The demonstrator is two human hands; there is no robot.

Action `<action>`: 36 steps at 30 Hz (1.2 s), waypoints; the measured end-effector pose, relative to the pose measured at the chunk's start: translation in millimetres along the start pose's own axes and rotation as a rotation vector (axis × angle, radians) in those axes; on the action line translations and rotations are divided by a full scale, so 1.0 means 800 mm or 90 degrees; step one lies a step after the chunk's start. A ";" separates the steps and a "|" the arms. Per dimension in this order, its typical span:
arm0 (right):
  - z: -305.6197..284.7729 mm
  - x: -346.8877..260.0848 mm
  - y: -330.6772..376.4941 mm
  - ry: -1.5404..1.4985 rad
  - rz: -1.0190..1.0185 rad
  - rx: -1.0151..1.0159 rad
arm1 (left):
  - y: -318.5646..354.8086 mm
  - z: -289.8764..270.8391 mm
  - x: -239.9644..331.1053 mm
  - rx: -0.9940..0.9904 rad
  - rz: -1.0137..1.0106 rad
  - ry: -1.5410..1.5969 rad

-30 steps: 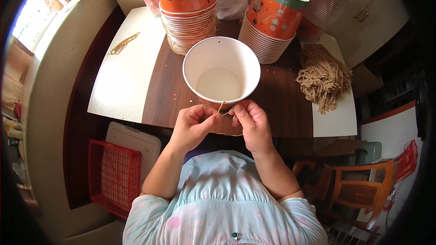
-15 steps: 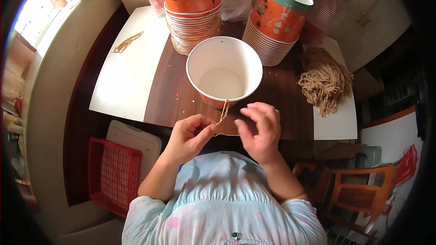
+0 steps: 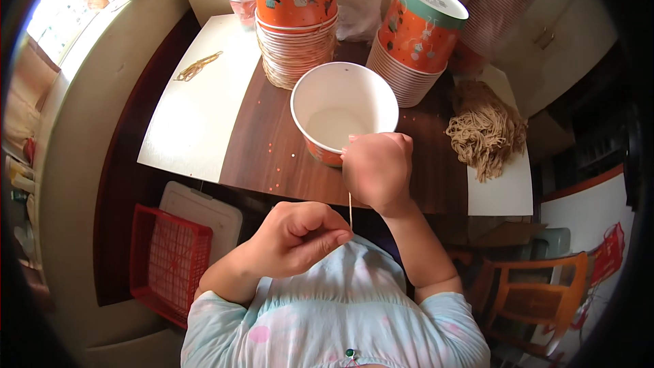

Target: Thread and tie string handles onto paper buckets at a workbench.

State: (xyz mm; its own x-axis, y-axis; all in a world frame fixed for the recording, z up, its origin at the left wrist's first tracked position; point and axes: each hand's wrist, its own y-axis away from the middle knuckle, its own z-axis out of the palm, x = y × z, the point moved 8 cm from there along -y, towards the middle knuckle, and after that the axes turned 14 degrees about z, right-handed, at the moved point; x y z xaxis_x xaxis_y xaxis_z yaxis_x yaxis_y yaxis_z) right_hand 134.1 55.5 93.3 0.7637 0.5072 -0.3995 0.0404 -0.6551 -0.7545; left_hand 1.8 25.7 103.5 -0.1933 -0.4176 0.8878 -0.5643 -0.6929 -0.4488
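1. Pinching: left hand (image 3: pixel 300 238) has thumb and forefinger clamped on a thin tan fibre cord (image 3: pixel 351 211), other fingers curled in.
2. Right hand (image 3: pixel 376 170) is curled, back up, at the near rim of the round orange-and-white paper bucket (image 3: pixel 334 99). Blurred, fingers mostly hidden; can't tell whether it's gripping rim or cord. Hands are apart.
3. Bucket: tapered, smooth white inner wall, rolled rim, small dark hole near the far edge. Orange print shows outside, low on the near left.
4. Cord: fine, runs straight from under the right hand down to the left fingertips.
5. Position: bucket is upright, mouth up, on the dark brown wood-grain tabletop (image 3: pixel 272 133), beyond both hands. Left hand is nearer the torso, well clear of it; right hand overlaps the rim.
6. Around it: two upside-down nested stacks behind, the left orange paper stack (image 3: pixel 298 3) with tan strands about its ridged rims, and the right orange-and-green paper stack (image 3: pixel 422 34). Shaggy, tangled tan cord heap (image 3: pixel 487 129) far right; loose flat tan cord loop (image 3: pixel 198 67) on the white left panel (image 3: pixel 187 123).
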 end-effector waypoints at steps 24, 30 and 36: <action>-0.046 0.035 -0.065 -0.389 0.269 -0.585 | -0.101 -0.075 -0.006 -0.043 -0.118 -0.066; -0.007 0.043 -0.082 -0.475 0.463 -0.507 | -0.147 -0.054 -0.029 -0.082 -0.170 -0.035; -0.054 0.112 -0.080 -0.507 0.539 -0.369 | -0.105 -0.087 -0.064 -0.074 -0.209 0.024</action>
State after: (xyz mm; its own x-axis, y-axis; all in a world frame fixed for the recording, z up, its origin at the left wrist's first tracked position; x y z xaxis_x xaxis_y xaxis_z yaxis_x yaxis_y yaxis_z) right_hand 228.0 119.0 128.4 0.1061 -0.1208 -0.9870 0.1610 -0.9774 0.1370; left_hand 3.5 146.0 102.8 -0.0142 -0.1605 0.9869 -0.6881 -0.7145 -0.1261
